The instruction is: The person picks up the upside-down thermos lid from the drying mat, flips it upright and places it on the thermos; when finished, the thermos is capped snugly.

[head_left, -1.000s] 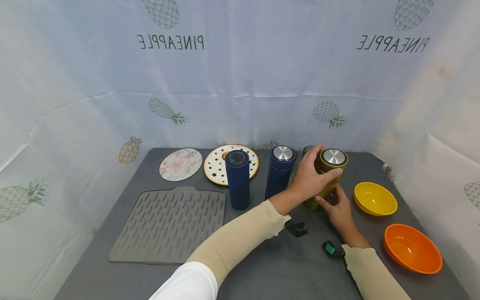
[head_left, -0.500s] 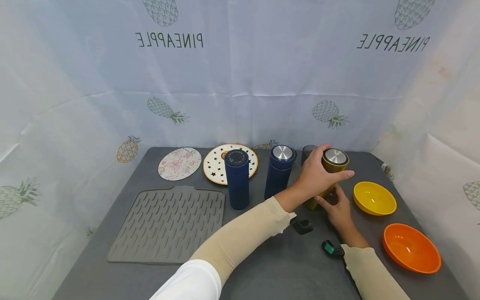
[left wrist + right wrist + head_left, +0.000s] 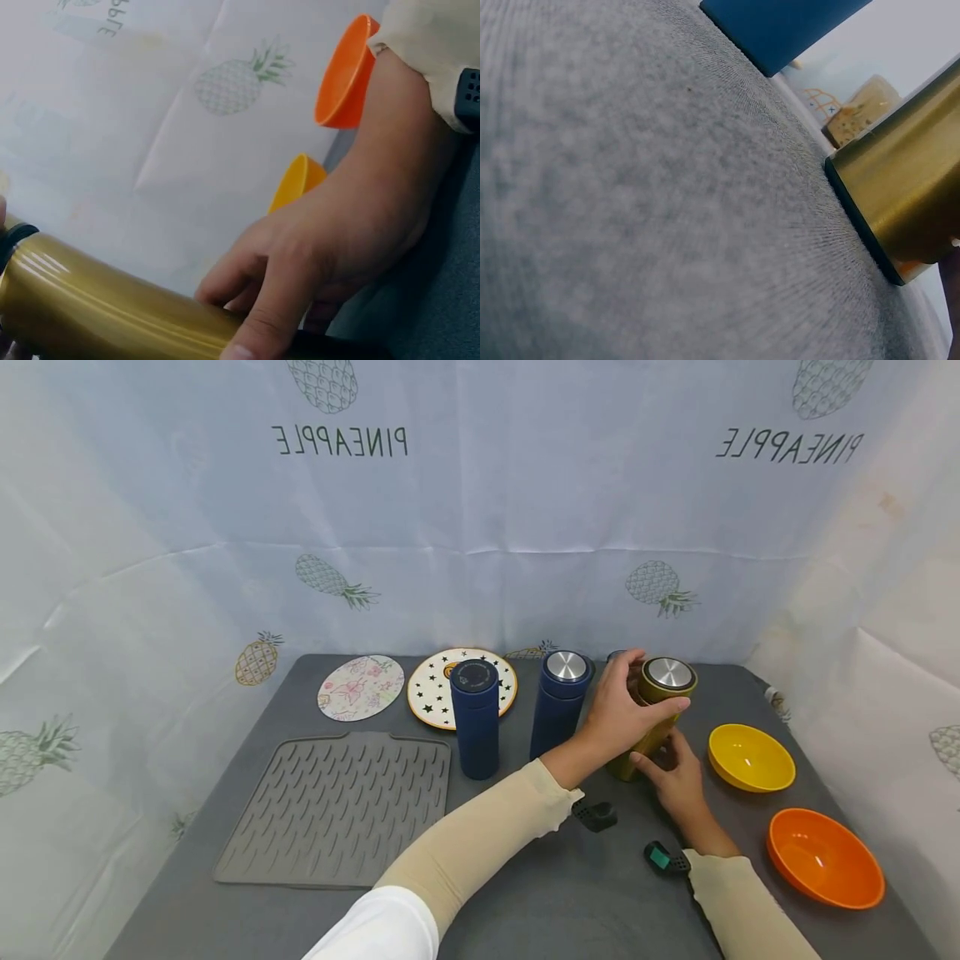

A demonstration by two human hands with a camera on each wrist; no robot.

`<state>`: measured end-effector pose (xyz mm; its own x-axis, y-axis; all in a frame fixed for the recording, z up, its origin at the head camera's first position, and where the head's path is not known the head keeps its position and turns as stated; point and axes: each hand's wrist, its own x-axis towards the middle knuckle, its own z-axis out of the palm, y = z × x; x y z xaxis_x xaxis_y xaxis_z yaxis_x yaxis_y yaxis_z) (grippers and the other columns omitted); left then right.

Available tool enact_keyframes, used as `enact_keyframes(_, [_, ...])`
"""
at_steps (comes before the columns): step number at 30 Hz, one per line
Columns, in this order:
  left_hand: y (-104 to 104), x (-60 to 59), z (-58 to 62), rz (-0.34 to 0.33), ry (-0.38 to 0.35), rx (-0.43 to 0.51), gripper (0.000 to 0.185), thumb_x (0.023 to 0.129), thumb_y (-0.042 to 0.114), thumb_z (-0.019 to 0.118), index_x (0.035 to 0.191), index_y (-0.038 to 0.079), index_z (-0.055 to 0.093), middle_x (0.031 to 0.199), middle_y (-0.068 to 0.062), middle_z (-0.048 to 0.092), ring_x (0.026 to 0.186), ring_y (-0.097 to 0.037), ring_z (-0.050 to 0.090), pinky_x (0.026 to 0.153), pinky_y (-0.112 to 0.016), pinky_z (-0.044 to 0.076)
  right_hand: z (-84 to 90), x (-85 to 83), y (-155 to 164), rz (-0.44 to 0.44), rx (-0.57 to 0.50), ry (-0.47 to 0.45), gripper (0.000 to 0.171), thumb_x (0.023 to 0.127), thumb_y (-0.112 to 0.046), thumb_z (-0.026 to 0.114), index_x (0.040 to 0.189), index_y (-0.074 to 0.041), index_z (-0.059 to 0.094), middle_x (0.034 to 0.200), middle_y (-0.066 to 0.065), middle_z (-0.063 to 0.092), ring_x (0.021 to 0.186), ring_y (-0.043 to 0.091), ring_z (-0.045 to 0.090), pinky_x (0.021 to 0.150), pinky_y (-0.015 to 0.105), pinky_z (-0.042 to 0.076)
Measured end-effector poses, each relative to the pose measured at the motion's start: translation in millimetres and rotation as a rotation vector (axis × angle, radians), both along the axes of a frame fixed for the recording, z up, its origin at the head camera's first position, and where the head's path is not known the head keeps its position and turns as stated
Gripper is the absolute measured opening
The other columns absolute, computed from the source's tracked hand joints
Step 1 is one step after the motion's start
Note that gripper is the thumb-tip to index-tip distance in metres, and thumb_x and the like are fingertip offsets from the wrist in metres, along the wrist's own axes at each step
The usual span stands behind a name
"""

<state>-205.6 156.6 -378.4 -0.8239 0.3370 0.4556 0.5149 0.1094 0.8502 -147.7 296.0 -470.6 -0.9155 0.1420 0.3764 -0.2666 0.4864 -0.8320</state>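
A gold thermos (image 3: 651, 745) with a steel-topped lid (image 3: 670, 673) stands upright on the grey table at the right of centre. My left hand (image 3: 624, 708) grips its upper part, thumb across the front and fingers round the far left side. Lower down, my right hand (image 3: 678, 781) holds the body near the base; the left wrist view shows that right hand (image 3: 300, 262) on the gold thermos (image 3: 112, 300). In the right wrist view the base of the thermos (image 3: 907, 176) meets the table. Left of it stand two blue thermoses, one steel-topped (image 3: 558, 706), one dark-topped (image 3: 477, 727).
A glass (image 3: 615, 656) is mostly hidden behind my left hand. At the right lie a yellow bowl (image 3: 750, 758) and an orange bowl (image 3: 825, 860). A grey ridged mat (image 3: 341, 814) lies left, with a star plate (image 3: 431, 697) and a patterned oval (image 3: 361, 688) behind it.
My left hand turned rightward round the top of the gold thermos, then came back left to nearly its earlier position. The right hand and the thermos stayed in place.
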Motion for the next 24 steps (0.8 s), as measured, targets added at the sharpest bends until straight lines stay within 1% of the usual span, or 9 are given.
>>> enact_keyframes(4, [-1.9, 3.7, -1.9, 0.024, 0.033, 0.033, 0.072, 0.084, 0.037, 0.077, 0.142, 0.015, 0.041, 0.125, 0.004, 0.047, 0.108, -0.001, 0.049, 0.09, -0.016, 0.044, 2.5, 1.2, 0.9, -0.011, 0.028, -0.024, 0.062, 0.089, -0.008, 0.072, 0.142, 0.001, 0.041, 0.129, 0.017, 0.053, 0.107, -0.003, 0.048, 0.096, 0.046, 0.045])
enact_keyframes(9, [-3.2, 6.4, -4.3, 0.028, 0.059, 0.034, 0.065, 0.088, 0.037, 0.073, 0.14, 0.015, 0.042, 0.126, 0.004, 0.049, 0.111, -0.002, 0.048, 0.09, -0.019, 0.044, 3.5, 2.9, 1.2, -0.005, 0.021, -0.038, 0.063, 0.09, -0.01, 0.071, 0.143, 0.001, 0.039, 0.134, 0.019, 0.051, 0.111, 0.005, 0.049, 0.098, 0.05, 0.043])
enact_keyframes(11, [-3.3, 6.9, -4.7, 0.007, 0.056, 0.028, 0.064, 0.089, 0.036, 0.071, 0.141, 0.015, 0.041, 0.128, 0.004, 0.05, 0.112, -0.002, 0.048, 0.09, -0.019, 0.043, 2.6, 3.1, 1.2, -0.011, 0.021, -0.036, 0.063, 0.09, -0.009, 0.071, 0.143, 0.001, 0.04, 0.134, 0.018, 0.051, 0.112, 0.005, 0.049, 0.098, 0.048, 0.043])
enact_keyframes(15, [0.1, 7.2, -2.5, -0.042, 0.023, 0.007, 0.071, 0.088, 0.035, 0.072, 0.146, 0.016, 0.036, 0.134, 0.004, 0.05, 0.113, -0.003, 0.051, 0.09, -0.018, 0.044, 0.7, 2.5, 2.1, -0.022, 0.025, -0.012, 0.061, 0.089, -0.008, 0.072, 0.141, 0.002, 0.042, 0.129, 0.013, 0.053, 0.109, -0.002, 0.048, 0.097, 0.031, 0.044])
enact_keyframes(18, [5.1, 7.0, 0.6, -0.04, -0.004, -0.032, 0.078, 0.086, 0.038, 0.074, 0.149, 0.02, 0.032, 0.135, 0.004, 0.049, 0.112, -0.005, 0.052, 0.088, -0.02, 0.045, -0.5, 1.3, 2.2, -0.014, 0.016, 0.014, 0.059, 0.087, -0.005, 0.073, 0.139, 0.002, 0.044, 0.123, 0.005, 0.054, 0.107, -0.005, 0.047, 0.095, 0.022, 0.042])
enact_keyframes(20, [9.0, 6.5, 2.2, -0.026, -0.029, -0.056, 0.081, 0.084, 0.041, 0.075, 0.15, 0.023, 0.03, 0.135, 0.005, 0.049, 0.111, -0.006, 0.053, 0.087, -0.021, 0.046, -1.1, 0.7, 1.8, -0.008, 0.009, 0.021, 0.059, 0.087, -0.003, 0.073, 0.138, 0.002, 0.045, 0.12, 0.001, 0.054, 0.106, -0.006, 0.048, 0.094, 0.02, 0.042])
enact_keyframes(22, [12.9, 5.8, 3.5, -0.017, -0.064, -0.061, 0.083, 0.083, 0.043, 0.076, 0.15, 0.026, 0.029, 0.133, 0.005, 0.049, 0.11, -0.006, 0.053, 0.085, -0.022, 0.047, -1.2, 0.5, 1.1, -0.009, 0.01, 0.017, 0.059, 0.086, -0.003, 0.074, 0.138, 0.003, 0.045, 0.119, 0.002, 0.054, 0.106, -0.005, 0.048, 0.094, 0.021, 0.042])
enact_keyframes(24, [16.2, 4.6, 4.3, -0.003, -0.091, -0.062, 0.084, 0.083, 0.044, 0.076, 0.15, 0.027, 0.029, 0.132, 0.005, 0.05, 0.11, -0.007, 0.053, 0.084, -0.022, 0.048, -1.0, 0.3, 0.4, -0.007, 0.007, 0.003, 0.061, 0.086, -0.003, 0.073, 0.139, 0.003, 0.044, 0.121, 0.005, 0.055, 0.106, -0.004, 0.048, 0.096, 0.027, 0.043])
